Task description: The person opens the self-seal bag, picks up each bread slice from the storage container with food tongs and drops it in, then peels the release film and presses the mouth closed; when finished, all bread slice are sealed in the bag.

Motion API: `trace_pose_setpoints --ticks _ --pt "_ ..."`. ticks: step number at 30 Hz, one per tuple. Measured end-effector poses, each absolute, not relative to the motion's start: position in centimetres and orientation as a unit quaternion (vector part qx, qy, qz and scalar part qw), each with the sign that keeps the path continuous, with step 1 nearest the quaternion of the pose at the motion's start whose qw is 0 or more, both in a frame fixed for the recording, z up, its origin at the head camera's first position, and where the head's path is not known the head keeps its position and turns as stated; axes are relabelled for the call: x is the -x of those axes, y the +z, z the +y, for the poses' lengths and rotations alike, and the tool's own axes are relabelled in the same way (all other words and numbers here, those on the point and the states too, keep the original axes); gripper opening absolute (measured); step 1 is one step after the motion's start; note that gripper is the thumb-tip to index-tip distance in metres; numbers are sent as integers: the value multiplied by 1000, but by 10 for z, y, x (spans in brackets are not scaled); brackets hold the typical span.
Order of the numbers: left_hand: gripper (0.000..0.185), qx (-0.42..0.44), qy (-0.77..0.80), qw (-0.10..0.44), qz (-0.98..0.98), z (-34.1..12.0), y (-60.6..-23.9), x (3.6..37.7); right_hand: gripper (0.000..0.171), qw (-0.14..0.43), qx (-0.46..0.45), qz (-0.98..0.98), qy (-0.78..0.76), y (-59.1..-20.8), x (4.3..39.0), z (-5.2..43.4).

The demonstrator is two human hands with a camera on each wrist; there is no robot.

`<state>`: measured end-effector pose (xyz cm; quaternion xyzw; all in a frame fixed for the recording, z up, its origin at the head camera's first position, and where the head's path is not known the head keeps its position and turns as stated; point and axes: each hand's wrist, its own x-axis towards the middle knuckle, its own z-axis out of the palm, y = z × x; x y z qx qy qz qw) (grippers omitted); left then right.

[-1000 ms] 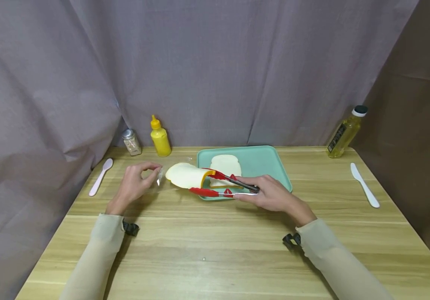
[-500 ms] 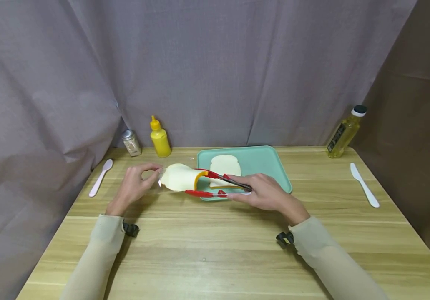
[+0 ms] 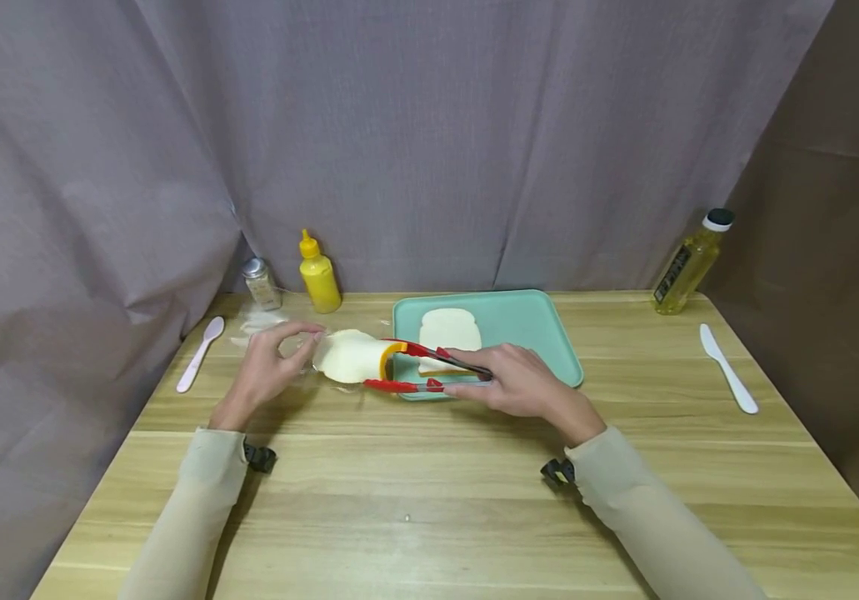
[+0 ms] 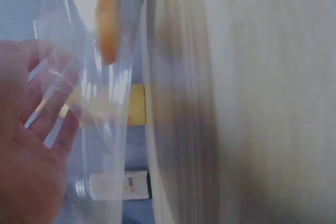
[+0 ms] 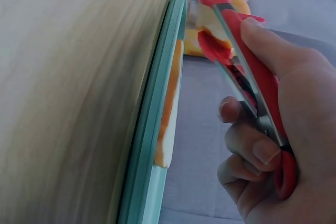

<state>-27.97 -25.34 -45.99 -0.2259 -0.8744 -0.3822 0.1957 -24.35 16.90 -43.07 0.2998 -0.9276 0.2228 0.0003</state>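
Right hand [image 3: 522, 385] grips red tongs [image 3: 429, 368] clamping the cheese slice [image 3: 348, 357], now shifted left, centre-frame, off the tray [image 3: 541, 333]. Left hand [image 3: 267, 371] pinches its clear wrapper [image 4: 100, 103]; peeling looks underway.

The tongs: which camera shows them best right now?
The right wrist view: the red tongs fill the frame, with the right hand curled round their handles. The head view shows them whole but small, tips at the bread slice. The left wrist view shows only clear film.
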Motion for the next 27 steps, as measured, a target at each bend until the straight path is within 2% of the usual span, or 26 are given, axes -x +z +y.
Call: trace_pose_setpoints --ticks 4,15,21,27 --pt "18 229 -406 173 -868 -252 -458 279 67 13 -306 -921 239 -432 244 164" --pt "18 222 -533 160 -801 -247 -455 276 70 4 -299 -925 232 -443 246 150" --pt "19 194 -512 161 -821 -246 -455 278 71 26 -298 -916 266 -448 246 144" --pt "19 173 -493 161 -837 -242 -454 274 71 23 -293 -916 274 -450 245 129"
